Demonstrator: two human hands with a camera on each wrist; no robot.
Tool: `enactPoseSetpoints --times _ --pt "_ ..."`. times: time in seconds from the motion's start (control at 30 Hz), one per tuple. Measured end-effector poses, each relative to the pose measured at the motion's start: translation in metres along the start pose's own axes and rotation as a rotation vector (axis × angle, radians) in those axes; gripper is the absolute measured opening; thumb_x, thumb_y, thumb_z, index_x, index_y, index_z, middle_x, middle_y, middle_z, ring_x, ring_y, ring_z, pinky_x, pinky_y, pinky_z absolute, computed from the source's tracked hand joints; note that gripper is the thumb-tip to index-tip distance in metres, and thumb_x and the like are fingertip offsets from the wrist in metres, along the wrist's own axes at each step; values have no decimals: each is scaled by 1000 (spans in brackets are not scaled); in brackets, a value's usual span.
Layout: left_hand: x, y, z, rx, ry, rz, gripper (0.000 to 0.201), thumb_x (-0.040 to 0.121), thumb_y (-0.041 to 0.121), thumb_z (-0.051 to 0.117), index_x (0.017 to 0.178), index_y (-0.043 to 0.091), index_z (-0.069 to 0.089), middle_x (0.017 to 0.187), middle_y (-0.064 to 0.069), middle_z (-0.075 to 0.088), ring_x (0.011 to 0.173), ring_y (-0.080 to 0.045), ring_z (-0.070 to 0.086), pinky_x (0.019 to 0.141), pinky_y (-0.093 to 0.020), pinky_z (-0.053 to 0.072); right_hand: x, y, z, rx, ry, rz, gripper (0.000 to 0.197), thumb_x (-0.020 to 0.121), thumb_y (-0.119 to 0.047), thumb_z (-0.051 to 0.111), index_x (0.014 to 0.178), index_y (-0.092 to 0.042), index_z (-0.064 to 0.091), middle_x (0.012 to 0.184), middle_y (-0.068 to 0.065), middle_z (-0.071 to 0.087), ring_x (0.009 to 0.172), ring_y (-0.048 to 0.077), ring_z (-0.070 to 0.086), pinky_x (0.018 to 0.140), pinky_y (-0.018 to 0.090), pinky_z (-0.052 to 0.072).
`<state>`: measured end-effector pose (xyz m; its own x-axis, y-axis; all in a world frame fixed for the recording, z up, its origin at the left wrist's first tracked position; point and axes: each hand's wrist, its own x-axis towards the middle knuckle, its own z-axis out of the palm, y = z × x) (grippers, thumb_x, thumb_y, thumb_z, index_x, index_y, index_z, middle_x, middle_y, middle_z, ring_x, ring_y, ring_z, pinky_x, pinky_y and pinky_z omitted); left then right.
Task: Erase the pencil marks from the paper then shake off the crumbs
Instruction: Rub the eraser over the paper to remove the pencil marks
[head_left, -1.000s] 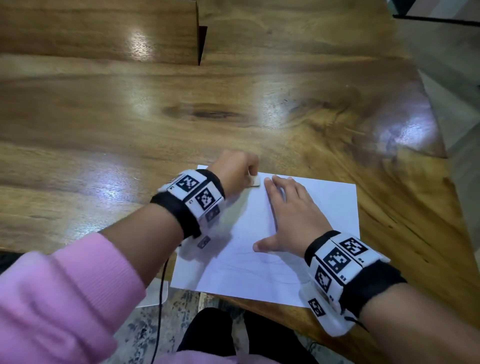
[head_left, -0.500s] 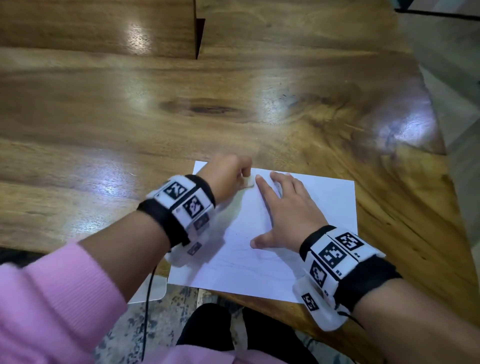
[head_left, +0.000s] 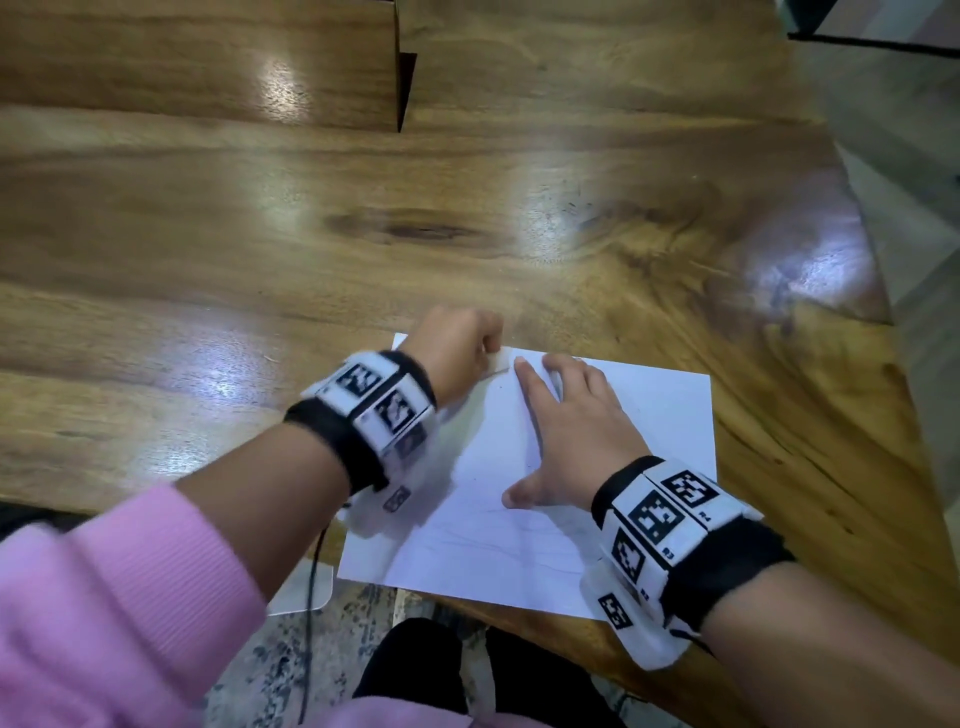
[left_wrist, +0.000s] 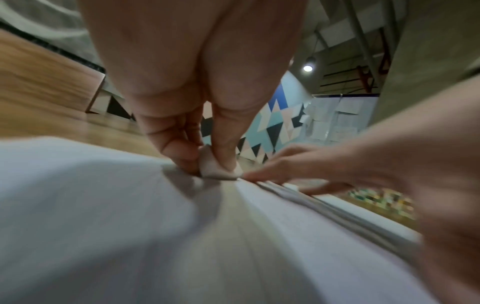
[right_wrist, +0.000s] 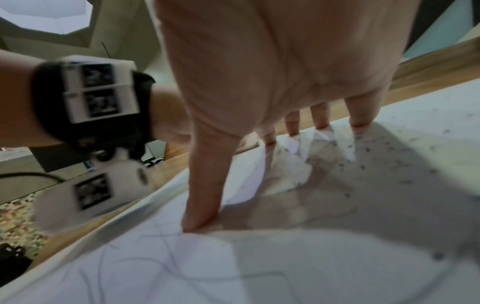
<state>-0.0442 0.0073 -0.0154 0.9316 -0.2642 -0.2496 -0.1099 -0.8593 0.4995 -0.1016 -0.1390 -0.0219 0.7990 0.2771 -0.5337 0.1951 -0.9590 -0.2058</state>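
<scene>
The paper lies flat on the wooden worktop, at its near edge, and its lower left corner seems to hang a little over that edge. Its long axis runs left to right before the person. The left hand is at the far left corner of the sheet, and its fingers pinch a small pale eraser with the thumb and press it down onto the paper. The right hand lies flat on the middle of the sheet, fingers straight and spread, and holds it still; its index fingertip is just beside the eraser, on its right.

The erasing is, I judge, not finished. Faint pencil lines still cross the near part of the sheet, by the right thumb, toward the person from the eraser. The left hand, which is the nearer one to them, must therefore pull back along the left side of the paper. Dark crumbs lie scattered around the right fingertips, though this view is blurred, so I cannot count them.

There is much open worktop beyond and to the left. On the near side the edge is close, so a strong stroke there could push the sheet off.
</scene>
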Motion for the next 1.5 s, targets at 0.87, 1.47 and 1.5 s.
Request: enactPoseSetpoints --times 0.87,1.47,1.5 --pt "-31 -17 11 -19 -36 48 5 76 5 60 76 10 58 74 -4 52 72 -22 48 61 -25 28 1 2 2 3 -16 -3 128 63 -61 75 150 -28 -13 157 -1 -11 145 25 -12 120 42 7" --pt "-45 -29 8 -124 36 -49 12 78 17 64 89 14 61 74 5 49 70 -14 46 56 -11 30 -1 15 -6 -36 -33 -38 122 68 -61 71 149 -33 -15 157 -4 -22 145 21 -21 120 41 -2" --pt "-48 -29 10 -130 34 -58 12 79 16 64 90 14 60 74 4 49 70 -14 45 56 -12 30 0 17 -7 -48 -37 -36 122 69 -59 72 149 -33 -15 157 -4 -23 145 21 -21 120 41 -2"
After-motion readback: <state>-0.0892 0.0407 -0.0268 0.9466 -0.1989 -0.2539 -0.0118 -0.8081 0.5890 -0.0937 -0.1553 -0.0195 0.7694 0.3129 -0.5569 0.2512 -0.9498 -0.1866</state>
